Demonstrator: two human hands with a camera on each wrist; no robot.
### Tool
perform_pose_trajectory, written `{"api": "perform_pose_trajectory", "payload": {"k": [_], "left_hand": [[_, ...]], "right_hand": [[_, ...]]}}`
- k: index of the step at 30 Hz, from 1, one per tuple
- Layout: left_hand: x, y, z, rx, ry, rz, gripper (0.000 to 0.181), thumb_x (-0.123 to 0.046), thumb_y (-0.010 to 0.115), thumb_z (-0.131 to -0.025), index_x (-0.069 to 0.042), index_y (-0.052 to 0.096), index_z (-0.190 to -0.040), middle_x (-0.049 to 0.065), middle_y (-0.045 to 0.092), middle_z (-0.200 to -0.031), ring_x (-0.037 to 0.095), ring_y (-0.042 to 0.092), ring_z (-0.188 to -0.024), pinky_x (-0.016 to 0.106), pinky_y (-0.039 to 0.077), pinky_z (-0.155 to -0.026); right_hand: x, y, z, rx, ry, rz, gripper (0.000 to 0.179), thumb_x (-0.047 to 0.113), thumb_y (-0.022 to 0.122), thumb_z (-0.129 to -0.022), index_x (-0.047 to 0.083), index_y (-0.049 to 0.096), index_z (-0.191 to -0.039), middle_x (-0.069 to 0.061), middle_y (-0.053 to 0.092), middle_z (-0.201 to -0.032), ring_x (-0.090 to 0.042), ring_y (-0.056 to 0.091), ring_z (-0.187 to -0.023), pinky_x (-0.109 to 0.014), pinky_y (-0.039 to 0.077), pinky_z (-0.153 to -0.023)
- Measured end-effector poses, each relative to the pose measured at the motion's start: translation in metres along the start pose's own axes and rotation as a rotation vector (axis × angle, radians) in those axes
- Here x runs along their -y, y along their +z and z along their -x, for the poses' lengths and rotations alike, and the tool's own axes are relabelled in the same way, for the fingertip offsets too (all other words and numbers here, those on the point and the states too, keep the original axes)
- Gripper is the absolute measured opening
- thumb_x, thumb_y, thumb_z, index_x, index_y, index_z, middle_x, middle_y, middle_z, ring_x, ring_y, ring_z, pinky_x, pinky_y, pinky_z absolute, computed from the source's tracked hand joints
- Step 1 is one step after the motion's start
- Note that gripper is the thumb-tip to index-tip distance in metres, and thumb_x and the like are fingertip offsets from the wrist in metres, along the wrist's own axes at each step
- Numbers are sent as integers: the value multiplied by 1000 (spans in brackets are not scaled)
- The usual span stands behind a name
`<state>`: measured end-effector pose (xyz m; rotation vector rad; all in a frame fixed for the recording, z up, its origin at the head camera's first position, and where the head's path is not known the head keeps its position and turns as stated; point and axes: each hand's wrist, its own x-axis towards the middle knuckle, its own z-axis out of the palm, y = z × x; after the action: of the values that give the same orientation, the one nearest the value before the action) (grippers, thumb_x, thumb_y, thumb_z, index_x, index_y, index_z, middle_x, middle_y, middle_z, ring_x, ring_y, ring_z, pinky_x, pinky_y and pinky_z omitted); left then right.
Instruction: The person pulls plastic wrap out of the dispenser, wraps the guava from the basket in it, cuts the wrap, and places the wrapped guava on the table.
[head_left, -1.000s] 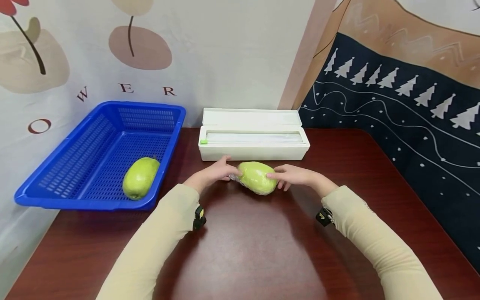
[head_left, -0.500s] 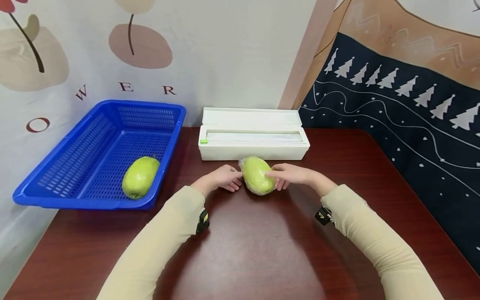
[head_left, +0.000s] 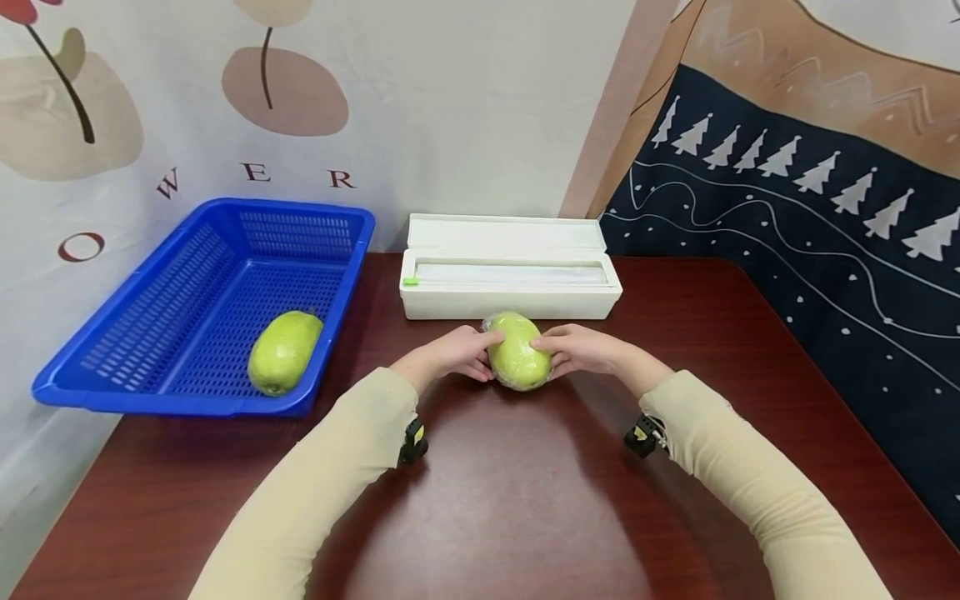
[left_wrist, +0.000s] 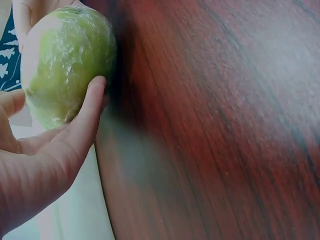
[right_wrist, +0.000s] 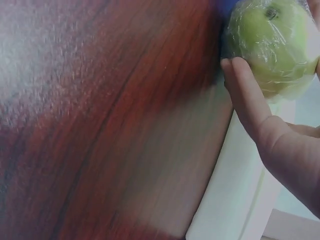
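Note:
A green pear [head_left: 519, 354] in clear cling film sits on the table between the two hands, near the white box. My left hand [head_left: 463, 353] holds it from the left, thumb on top and fingers low at its side. From the other side my right hand [head_left: 582, 348] grips it, thumb on the top face and fingers curled beneath. Wrinkled, shiny film [left_wrist: 70, 55] covers the skin in the left wrist view. In the right wrist view the pear's dark end pit [right_wrist: 271, 13] shows through the wrap.
Just behind the pear stands a white cling film dispenser box [head_left: 510, 302], its lid [head_left: 507, 231] up and a green slider [head_left: 410, 282] at its left. A blue plastic basket [head_left: 172, 408] at the left holds another pear [head_left: 286, 353]. Printed cloths hang behind the table [head_left: 517, 500].
The wrapped pear has turned more upright and its loose film tail is no longer sticking out left. My left hand briefly drew off, then took hold again; my right hand kept its place.

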<state>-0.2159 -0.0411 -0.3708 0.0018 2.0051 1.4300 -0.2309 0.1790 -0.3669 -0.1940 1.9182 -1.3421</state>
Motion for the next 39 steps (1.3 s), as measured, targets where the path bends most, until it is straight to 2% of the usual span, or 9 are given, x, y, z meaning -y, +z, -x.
{"api": "perform_pose_trajectory", "payload": {"k": [4, 10, 16, 20, 24, 29, 33, 37, 39], "left_hand": [[-5, 2, 2, 3, -13, 4, 51, -30, 44, -96, 10, 42, -126, 25, 62, -104, 15, 62, -66, 29, 57, -71], [-21, 6, 9, 41, -23, 17, 51, -29, 43, -97, 10, 40, -130, 31, 58, -117, 19, 62, -74, 35, 55, -82], [-43, 13, 10, 57, 50, -17, 49, -28, 50, -94, 8, 47, -126, 23, 59, -113, 20, 60, -81, 41, 49, -93], [-58, 22, 9, 21, 109, -12, 46, -27, 56, -91, 6, 51, -123, 15, 60, -104, 18, 60, -81, 39, 51, -91], [-73, 34, 5, -55, 130, -4, 48, -31, 58, -91, 3, 52, -123, 16, 62, -107, 22, 64, -87, 32, 54, -84], [-99, 50, -6, -96, 165, -4, 50, -34, 57, -91, 0, 50, -127, 18, 59, -118, 28, 64, -100, 32, 54, -84], [-120, 65, -18, -121, 217, 32, 50, -33, 57, -92, -1, 49, -130, 17, 57, -124, 24, 63, -96, 32, 53, -87], [-135, 83, -33, -177, 267, 65, 48, -32, 56, -92, -1, 52, -128, 14, 59, -119, 19, 60, -93, 29, 53, -86], [-140, 91, -41, -195, 288, 46, 45, -32, 54, -92, -1, 56, -125, 13, 61, -113, 18, 58, -91, 26, 51, -83]], "right_hand": [[2, 2, 4, -2, 5, -32, 50, 20, 44, -96, -16, 34, -130, -9, 59, -96, -13, 64, -80, -35, 54, -83], [8, -3, 20, 4, -10, -3, 51, 22, 43, -97, -15, 33, -131, -7, 61, -96, -13, 64, -81, -36, 54, -84], [16, -18, 39, -25, -48, 15, 53, 23, 40, -98, -16, 31, -133, -4, 63, -93, -11, 64, -82, -32, 54, -83], [21, -30, 52, -70, -74, 4, 52, 22, 38, -99, -17, 30, -133, 0, 64, -88, -9, 64, -81, -28, 55, -80], [26, -41, 65, -118, -96, -1, 54, 24, 37, -100, -17, 28, -134, 2, 63, -87, -9, 64, -81, -25, 55, -78], [32, -61, 84, -207, -104, 4, 54, 29, 38, -100, -15, 30, -130, 5, 62, -86, -7, 63, -79, -22, 54, -75], [36, -78, 98, -293, -110, -5, 55, 32, 39, -99, -13, 30, -130, 8, 63, -83, -4, 63, -76, -20, 54, -74], [37, -95, 106, -392, -101, -31, 64, 37, 42, -98, -13, 27, -136, 10, 61, -83, -2, 63, -75, -18, 53, -72], [35, -103, 108, -433, -89, -57, 68, 38, 44, -97, -12, 26, -139, 11, 61, -83, -2, 63, -74, -17, 53, -72]]}}
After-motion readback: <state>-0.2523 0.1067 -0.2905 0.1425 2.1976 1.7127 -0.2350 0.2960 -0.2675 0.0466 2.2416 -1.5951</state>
